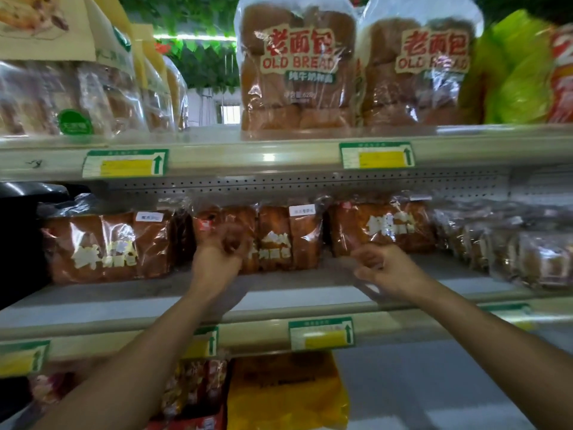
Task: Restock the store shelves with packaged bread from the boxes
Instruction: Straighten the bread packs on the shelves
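Note:
Three clear-wrapped brown loaves with white lettering stand on the middle shelf (279,305): a left loaf (105,246), a middle loaf (279,237) and a right loaf (387,228). My left hand (220,252) is at the middle loaf's left end, fingers curled against its wrapper; motion blur hides the exact grip. My right hand (384,266) hovers just below the right loaf's lower left corner with loosely curled fingers and holds nothing.
The top shelf (248,156) carries two tall "OLD BREAD" bags (297,72), sliced bread at the left (62,97) and green packs at the right (511,72). Small wrapped buns (511,249) fill the middle shelf's right. A yellow pack (285,395) lies on the bottom shelf.

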`<action>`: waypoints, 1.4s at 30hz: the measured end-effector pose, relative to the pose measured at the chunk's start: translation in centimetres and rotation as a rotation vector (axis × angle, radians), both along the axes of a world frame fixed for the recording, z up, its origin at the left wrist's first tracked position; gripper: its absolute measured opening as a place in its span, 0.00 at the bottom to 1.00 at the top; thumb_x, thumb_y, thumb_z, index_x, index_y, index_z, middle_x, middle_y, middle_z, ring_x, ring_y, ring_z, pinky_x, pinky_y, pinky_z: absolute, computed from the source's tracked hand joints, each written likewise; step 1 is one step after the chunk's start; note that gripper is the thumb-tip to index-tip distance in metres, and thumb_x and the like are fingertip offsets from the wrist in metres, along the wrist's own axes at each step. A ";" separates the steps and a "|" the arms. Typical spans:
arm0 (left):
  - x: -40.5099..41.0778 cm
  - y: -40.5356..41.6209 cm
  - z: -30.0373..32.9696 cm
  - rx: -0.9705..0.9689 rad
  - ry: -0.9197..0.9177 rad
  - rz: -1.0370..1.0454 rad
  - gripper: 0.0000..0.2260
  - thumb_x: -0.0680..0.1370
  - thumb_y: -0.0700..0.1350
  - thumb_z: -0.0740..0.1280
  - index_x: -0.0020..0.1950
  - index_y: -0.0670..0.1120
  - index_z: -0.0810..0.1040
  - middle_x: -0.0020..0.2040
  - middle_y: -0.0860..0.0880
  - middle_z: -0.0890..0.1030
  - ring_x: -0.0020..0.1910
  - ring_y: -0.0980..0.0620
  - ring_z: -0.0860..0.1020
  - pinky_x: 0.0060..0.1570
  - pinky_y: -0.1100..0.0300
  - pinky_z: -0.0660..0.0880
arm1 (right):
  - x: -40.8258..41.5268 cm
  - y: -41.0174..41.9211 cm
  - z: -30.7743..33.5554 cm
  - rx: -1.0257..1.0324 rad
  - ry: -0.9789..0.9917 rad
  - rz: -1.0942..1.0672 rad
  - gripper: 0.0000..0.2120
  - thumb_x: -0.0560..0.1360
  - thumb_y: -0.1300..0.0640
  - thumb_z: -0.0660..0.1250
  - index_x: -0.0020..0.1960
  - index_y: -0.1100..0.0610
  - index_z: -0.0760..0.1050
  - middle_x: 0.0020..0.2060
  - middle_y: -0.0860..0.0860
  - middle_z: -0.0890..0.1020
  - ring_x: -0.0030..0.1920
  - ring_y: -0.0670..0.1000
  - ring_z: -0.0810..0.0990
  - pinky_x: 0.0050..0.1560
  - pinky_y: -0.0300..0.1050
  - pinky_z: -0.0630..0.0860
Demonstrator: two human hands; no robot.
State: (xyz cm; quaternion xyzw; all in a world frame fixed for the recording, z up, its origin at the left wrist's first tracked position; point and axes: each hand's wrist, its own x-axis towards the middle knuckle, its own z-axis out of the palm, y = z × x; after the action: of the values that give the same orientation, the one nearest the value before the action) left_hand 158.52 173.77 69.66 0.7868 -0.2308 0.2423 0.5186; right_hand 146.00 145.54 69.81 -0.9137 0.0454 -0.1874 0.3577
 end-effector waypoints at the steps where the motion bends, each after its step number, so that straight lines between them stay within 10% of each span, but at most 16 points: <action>1: -0.9 -1.1 0.3 0.047 -0.039 -0.003 0.10 0.77 0.49 0.71 0.55 0.50 0.77 0.44 0.50 0.83 0.42 0.50 0.82 0.45 0.47 0.80 | -0.6 -1.4 0.0 -0.032 -0.002 -0.052 0.16 0.74 0.62 0.71 0.60 0.53 0.77 0.53 0.48 0.80 0.53 0.47 0.78 0.54 0.40 0.74; 6: -5.0 -8.6 1.2 0.238 -0.185 -0.119 0.15 0.75 0.49 0.74 0.59 0.54 0.73 0.44 0.55 0.82 0.42 0.57 0.80 0.44 0.52 0.80 | -2.4 -8.1 0.4 -0.289 -0.004 -0.196 0.25 0.72 0.64 0.71 0.66 0.51 0.72 0.60 0.51 0.79 0.60 0.52 0.77 0.62 0.51 0.75; 13: -4.2 -20.6 2.8 0.585 -0.243 -0.212 0.37 0.73 0.52 0.75 0.76 0.57 0.59 0.76 0.51 0.63 0.70 0.50 0.69 0.71 0.51 0.67 | -2.2 -14.4 4.2 -0.767 -0.018 -0.185 0.37 0.75 0.51 0.69 0.77 0.45 0.52 0.76 0.50 0.56 0.75 0.54 0.56 0.69 0.52 0.65; 18: 1.3 -24.8 2.9 0.877 -0.422 0.053 0.49 0.71 0.66 0.70 0.81 0.49 0.47 0.79 0.43 0.55 0.79 0.44 0.51 0.78 0.50 0.46 | 0.7 -17.3 6.8 -0.966 0.090 -0.157 0.52 0.69 0.46 0.75 0.79 0.50 0.42 0.78 0.53 0.48 0.77 0.58 0.44 0.77 0.57 0.47; 24: 2.8 -26.1 4.9 1.157 -0.331 0.183 0.62 0.63 0.60 0.79 0.81 0.45 0.41 0.81 0.43 0.47 0.80 0.44 0.44 0.76 0.47 0.39 | 5.0 -18.7 7.9 -0.964 0.227 -0.110 0.63 0.64 0.51 0.80 0.78 0.50 0.33 0.78 0.54 0.35 0.77 0.61 0.37 0.75 0.65 0.43; 42: -0.1 -26.7 2.2 1.196 -0.433 0.577 0.56 0.66 0.65 0.74 0.80 0.43 0.44 0.70 0.43 0.62 0.68 0.43 0.63 0.73 0.46 0.56 | 5.5 -17.3 5.7 -1.130 0.074 -0.176 0.62 0.63 0.54 0.80 0.78 0.55 0.36 0.73 0.58 0.56 0.73 0.59 0.55 0.70 0.58 0.61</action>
State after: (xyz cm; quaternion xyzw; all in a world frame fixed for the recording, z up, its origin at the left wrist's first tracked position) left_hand 158.39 147.07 71.87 0.9011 -0.2047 0.3531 -0.1464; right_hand 151.48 128.24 75.48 -0.9617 0.0267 -0.1796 -0.2053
